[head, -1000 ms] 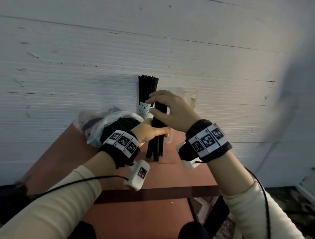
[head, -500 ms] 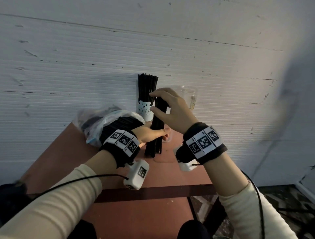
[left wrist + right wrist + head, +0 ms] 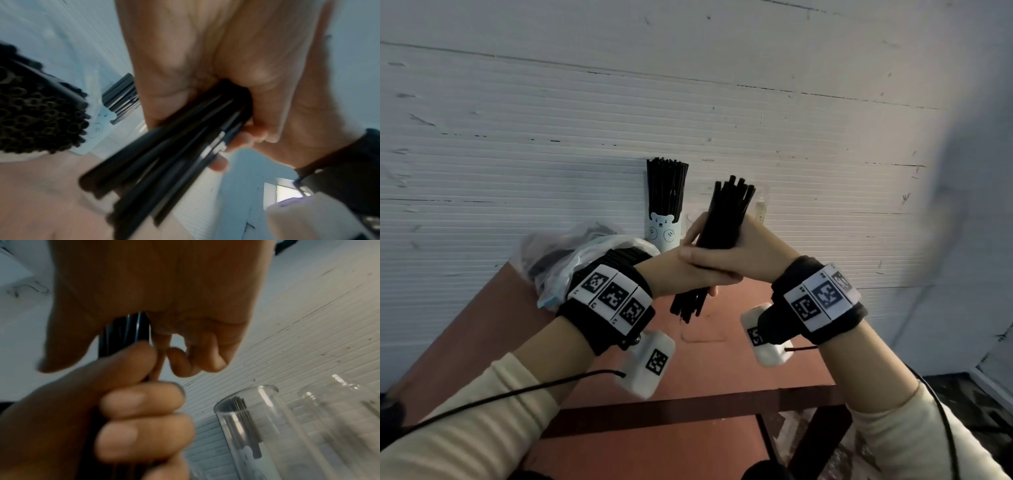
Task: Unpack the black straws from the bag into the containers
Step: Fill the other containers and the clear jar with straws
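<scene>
Both hands grip one bundle of black straws, lifted off the red-brown table and tilted, top end to the right. My left hand curls round its lower middle; my right hand wraps it just above, overlapping the left. The left wrist view shows the blurred bundle coming out of my left hand. In the right wrist view, left-hand fingers close round the straws under my right hand. A white bear cup full of straws stands at the wall. Clear containers stand right of it.
A clear plastic bag with more black straws lies at the table's back left, behind my left wrist. A white ribbed wall closes off the back. The table's front edge has a dark bar; the floor drops off at right.
The bundle stood upright on the table with my right hand on its top. Now it is raised and tilted, and my right hand has slid down to wrap its middle.
</scene>
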Available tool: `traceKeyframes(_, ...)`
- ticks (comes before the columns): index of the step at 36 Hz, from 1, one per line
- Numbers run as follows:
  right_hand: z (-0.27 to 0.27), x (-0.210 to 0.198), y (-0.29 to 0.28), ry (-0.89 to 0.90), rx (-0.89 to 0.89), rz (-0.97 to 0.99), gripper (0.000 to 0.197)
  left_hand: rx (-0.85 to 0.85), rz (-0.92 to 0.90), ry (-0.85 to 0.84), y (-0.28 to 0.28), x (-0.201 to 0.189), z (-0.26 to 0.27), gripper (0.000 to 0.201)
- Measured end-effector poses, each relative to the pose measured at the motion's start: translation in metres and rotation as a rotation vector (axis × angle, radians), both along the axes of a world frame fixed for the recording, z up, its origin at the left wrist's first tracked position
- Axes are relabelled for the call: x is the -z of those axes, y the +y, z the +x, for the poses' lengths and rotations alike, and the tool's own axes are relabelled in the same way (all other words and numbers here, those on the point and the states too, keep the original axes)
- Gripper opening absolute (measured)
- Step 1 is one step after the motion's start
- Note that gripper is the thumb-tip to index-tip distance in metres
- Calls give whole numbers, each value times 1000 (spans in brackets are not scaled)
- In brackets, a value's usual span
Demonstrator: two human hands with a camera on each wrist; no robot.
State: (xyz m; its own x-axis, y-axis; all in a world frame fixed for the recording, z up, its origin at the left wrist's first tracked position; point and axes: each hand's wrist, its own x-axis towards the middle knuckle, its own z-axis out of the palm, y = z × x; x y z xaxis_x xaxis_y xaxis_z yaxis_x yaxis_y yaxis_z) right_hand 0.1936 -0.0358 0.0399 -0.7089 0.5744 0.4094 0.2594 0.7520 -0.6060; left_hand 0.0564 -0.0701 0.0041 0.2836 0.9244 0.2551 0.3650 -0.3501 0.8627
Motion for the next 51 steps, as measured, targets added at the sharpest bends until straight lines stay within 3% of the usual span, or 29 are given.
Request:
traceKeyframes(3, 2, -9, 7, 117, 59, 37, 16, -35, 21, -31, 10, -5, 5, 37)
traceKeyframes(7, 7, -33, 23, 340, 147, 58, 17, -251, 120, -60, 24, -16, 5, 85)
traceKeyframes(10, 9, -50, 43, 526, 266, 69, 18, -361, 209, -66, 39, -18, 2, 101)
traceKeyframes(15, 1, -59, 79, 483, 408, 80, 28, -455, -27, 9, 71, -7, -7, 121)
traceKeyframes(23, -13, -36, 106, -197, 346, -121, 31, -465, -59, 133, 84, 3, -15, 101)
traceKeyframes(26, -15, -32, 104, -311, 278, -286, 22, -478, -90, 100, 84, 5, -16, 101)
traceKeyframes(27, -15, -31, 103, -313, 254, -336, 20, -487, -90, 90, 85, 6, -17, 97)
traceKeyframes(30, -14, -29, 105, -281, 265, -359, 17, -480, -63, 87, 86, 9, -19, 59)
traceKeyframes(34, -14, -28, 107, -266, 317, -270, 40, -451, -26, 91, 82, 6, -17, 46)
traceKeyframes(39, -13, -31, 98, -240, 352, -188, 67, -467, -25, 70, 77, 3, -13, 64)
traceKeyframes(44, -10, -35, 87, -239, 415, -71, 73, -457, -40, 60, 73, 4, -12, 83)
traceKeyframes(49, -11, -38, 70, -55, 490, 191, 57, -544, -105, 181, 65, 2, -26, 112)
traceKeyframes(51, -16, -40, 59, 91, 495, 334, 43, -600, -73, 211, 58, -1, -37, 109)
